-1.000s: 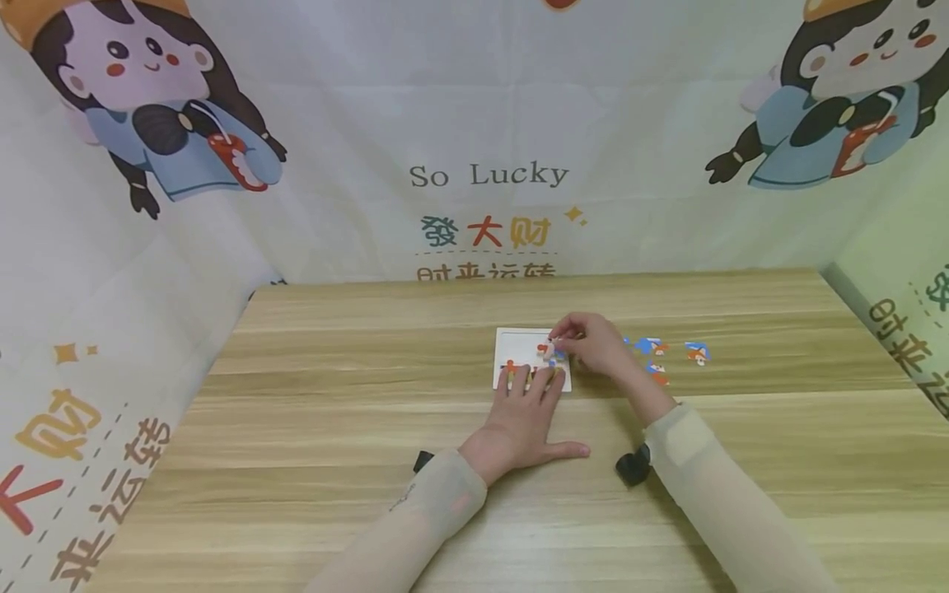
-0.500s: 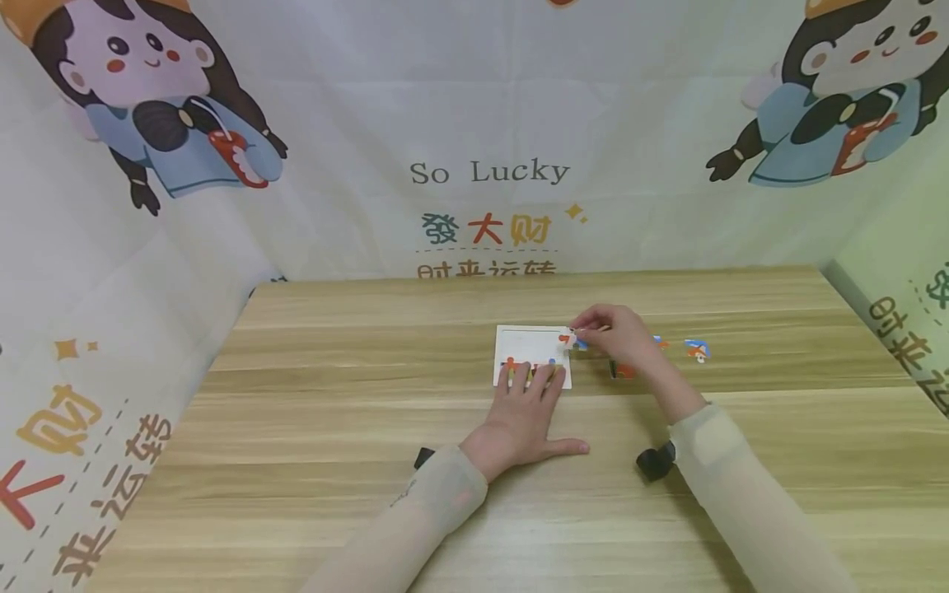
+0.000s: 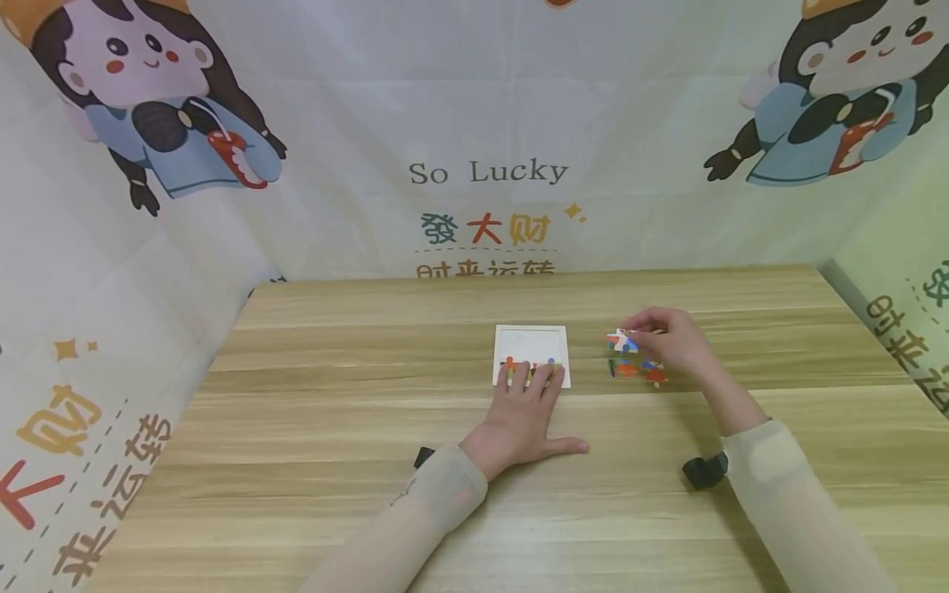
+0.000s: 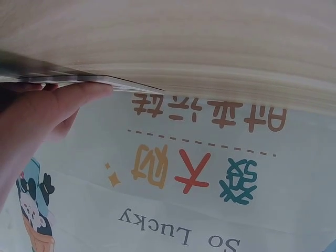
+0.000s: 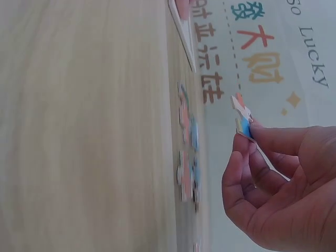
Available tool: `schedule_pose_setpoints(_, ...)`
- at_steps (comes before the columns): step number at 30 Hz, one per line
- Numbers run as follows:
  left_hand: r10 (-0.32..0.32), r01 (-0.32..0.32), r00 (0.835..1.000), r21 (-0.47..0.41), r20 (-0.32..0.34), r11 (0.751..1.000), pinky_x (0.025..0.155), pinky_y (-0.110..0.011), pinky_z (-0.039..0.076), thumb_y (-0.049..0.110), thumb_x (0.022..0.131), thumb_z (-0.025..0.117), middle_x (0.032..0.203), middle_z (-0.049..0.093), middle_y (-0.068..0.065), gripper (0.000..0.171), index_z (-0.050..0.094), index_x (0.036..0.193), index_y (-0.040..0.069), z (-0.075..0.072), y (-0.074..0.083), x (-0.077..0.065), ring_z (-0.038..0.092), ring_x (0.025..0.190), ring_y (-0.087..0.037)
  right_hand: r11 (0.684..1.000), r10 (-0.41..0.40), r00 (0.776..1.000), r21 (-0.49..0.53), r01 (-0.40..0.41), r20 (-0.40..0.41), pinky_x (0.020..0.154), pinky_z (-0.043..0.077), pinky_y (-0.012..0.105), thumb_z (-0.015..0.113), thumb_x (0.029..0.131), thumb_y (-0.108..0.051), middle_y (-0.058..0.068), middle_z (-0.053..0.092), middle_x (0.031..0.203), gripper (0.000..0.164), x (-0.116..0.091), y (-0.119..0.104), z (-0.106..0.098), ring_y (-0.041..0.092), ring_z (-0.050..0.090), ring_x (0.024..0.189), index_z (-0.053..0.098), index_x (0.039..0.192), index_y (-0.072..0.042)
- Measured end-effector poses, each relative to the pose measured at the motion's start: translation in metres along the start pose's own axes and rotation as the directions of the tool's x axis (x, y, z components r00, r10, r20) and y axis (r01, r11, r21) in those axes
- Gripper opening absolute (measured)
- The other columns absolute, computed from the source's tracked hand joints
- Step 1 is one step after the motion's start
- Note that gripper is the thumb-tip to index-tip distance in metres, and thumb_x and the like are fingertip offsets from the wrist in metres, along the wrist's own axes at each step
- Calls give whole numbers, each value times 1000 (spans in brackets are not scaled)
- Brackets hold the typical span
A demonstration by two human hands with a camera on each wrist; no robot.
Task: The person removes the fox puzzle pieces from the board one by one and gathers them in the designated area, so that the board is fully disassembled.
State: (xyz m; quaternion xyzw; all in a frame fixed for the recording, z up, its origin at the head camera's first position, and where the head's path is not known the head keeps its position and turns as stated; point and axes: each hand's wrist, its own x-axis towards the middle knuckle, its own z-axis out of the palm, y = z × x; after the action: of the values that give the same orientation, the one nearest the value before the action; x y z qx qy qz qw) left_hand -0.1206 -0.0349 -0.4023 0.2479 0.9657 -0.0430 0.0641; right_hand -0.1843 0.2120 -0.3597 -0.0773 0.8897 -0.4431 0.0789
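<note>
The fingers of my left hand [image 3: 519, 422] lie straight across the lower part of a white puzzle tray [image 3: 532, 344]. Joined puzzle pieces [image 3: 509, 363] show along the tray's lower half, partly under those fingers; its upper half is bare white. Over to the right, my right hand [image 3: 673, 341] pinches a puzzle piece between thumb and fingers. In the right wrist view this puzzle piece [image 5: 243, 124], blue, white and orange, is held up off the table. Loose puzzle pieces, one mostly orange [image 3: 628, 371] and one red [image 3: 656, 376], lie just below the right hand, which hides others.
A wooden table [image 3: 356, 362] carries everything. Printed cloth [image 3: 630, 165] hangs behind it and on both sides. Dark wrist devices sit on both arms, one by the right sleeve [image 3: 704, 472].
My right hand has moved right from the tray to above the loose pieces, carrying the puzzle piece with it. My left hand stays on the tray.
</note>
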Motion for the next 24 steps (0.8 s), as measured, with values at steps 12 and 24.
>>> schedule_pose_setpoints(12,5,-4,1000,14,-23,1000,124,-56,20,87,81,42,160,27,1,109,18,161,17,0,1,-1,27,148,-30,999,35,999,13,-35,-2,69,57,21,61,99,-13,3,69,96,33,-19,33,-28,1,60,77,60,120,12)
schedule_pose_setpoints(24,-3,3,1000,27,-28,1000,125,-55,20,87,81,42,160,27,2,108,18,161,18,0,1,-2,27,148,-29,996,87,996,15,-87,29,66,56,19,59,98,-7,-5,71,92,31,-29,52,-43,-5,58,73,57,117,18)
